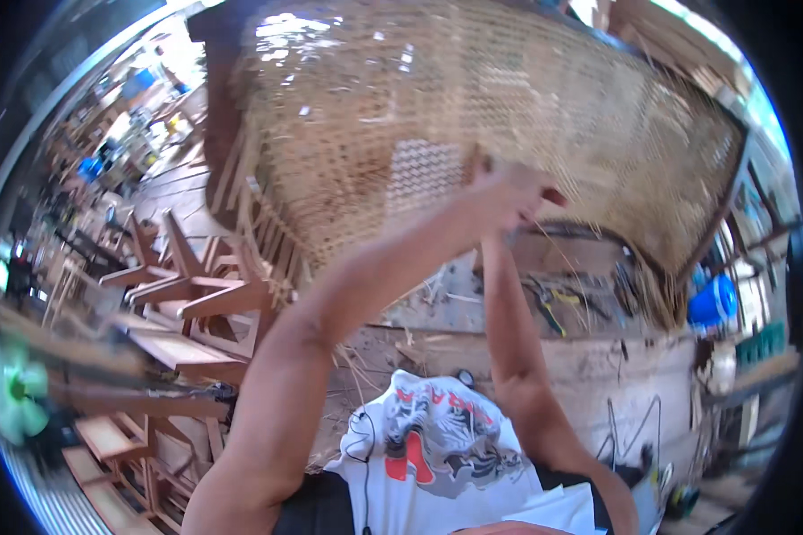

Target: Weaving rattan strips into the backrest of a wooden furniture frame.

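Observation:
A large curved panel of woven tan cane (357, 116) fills the upper middle, with loose strips hanging along its left and lower edges. A paler patch of weave (424, 168) shows near its middle. My left hand (519, 189) reaches across to the right in front of the panel, close to the weave, its fingers smeared by motion. My right hand (509, 225) comes up from below and crosses behind the left, so most of it is hidden. Whether either hand holds a strip cannot be made out.
Below the panel is a workbench (580, 361) with yellow-handled pliers (558, 299) and other tools on it. Wooden frames (187, 276) are piled at the left, near a green fan (16, 388). A blue container (712, 301) is at the right.

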A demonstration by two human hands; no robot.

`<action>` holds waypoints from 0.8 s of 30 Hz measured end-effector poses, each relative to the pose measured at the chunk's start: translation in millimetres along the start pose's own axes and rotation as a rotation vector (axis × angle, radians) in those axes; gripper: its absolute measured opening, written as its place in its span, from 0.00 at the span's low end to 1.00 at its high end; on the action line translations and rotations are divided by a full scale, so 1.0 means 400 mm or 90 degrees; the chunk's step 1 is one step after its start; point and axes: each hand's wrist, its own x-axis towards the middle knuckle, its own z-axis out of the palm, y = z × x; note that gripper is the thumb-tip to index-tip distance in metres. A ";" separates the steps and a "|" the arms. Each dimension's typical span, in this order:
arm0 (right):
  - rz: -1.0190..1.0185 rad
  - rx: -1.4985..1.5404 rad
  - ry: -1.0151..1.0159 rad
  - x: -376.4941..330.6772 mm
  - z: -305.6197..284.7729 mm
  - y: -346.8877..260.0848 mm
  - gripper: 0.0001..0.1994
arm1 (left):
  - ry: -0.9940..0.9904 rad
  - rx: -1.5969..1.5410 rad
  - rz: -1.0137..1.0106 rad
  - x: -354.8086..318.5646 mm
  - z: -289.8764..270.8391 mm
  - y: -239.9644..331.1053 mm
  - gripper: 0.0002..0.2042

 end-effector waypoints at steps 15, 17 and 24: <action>-0.082 -0.329 0.183 0.085 -0.309 -0.304 0.25 | 0.230 0.825 0.333 -0.058 -0.186 0.181 0.13; -0.083 -0.428 0.212 0.055 -0.389 -0.413 0.27 | 0.142 0.924 0.383 -0.052 -0.188 0.132 0.15; 0.082 -0.567 0.324 -0.016 -1.478 -0.234 0.23 | 0.053 0.882 0.225 -0.104 -0.114 0.144 0.17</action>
